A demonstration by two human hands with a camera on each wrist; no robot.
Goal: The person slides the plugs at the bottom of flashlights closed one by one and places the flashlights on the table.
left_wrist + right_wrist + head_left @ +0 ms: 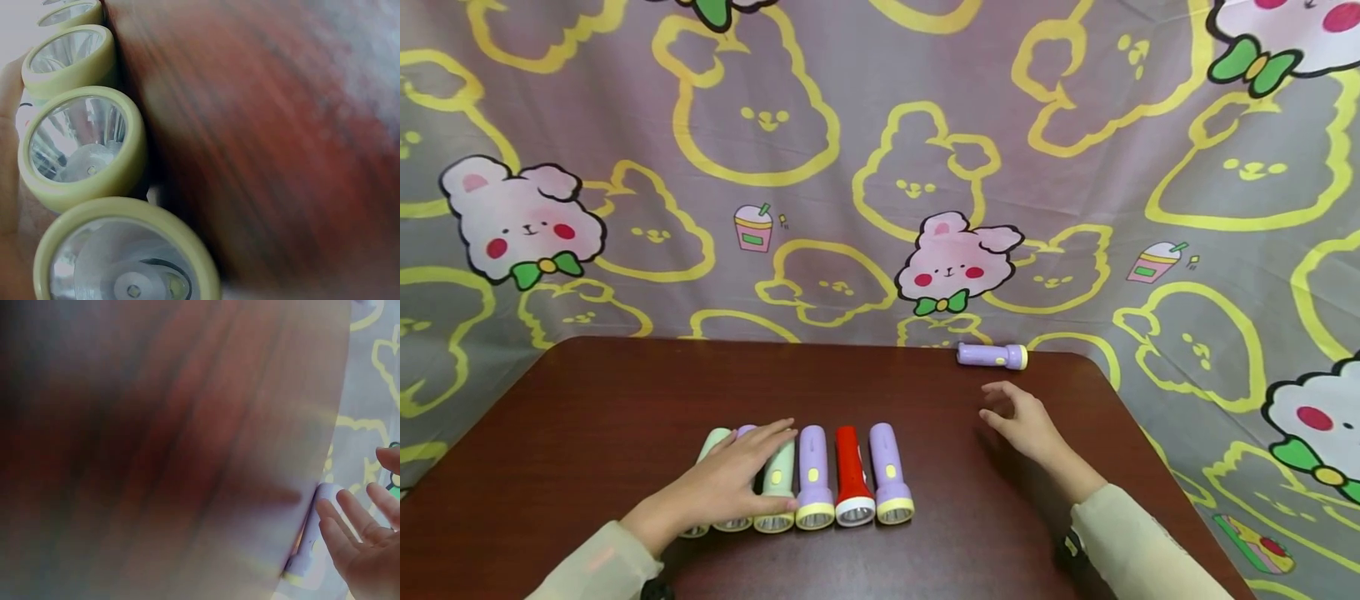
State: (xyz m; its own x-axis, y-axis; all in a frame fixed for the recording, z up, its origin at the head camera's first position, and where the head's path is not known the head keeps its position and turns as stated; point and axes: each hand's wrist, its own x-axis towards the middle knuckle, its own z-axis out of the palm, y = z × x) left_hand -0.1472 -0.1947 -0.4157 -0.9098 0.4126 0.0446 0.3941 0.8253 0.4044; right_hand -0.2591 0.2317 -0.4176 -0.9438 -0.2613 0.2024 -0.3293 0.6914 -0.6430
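Note:
Several flashlights lie side by side on the table, lenses toward the near edge. My left hand (722, 487) lies over the left end of the row, fingers extended and thumb across the front of a green flashlight (779, 475). A green one (712, 440) and a purple one at that end are partly hidden. To its right lie a purple flashlight (813, 467), a red flashlight (852, 471) and another purple flashlight (887, 467). Nothing is in my right hand (1026, 425), its fingers loosely bent, near a lone purple flashlight (985, 356) at the back edge.
The dark brown table (625, 392) has rounded back corners. A patterned cloth (850, 192) hangs right behind it and along the right side. In the left wrist view, yellow-rimmed lenses (84, 147) line up beside the tabletop (281, 150).

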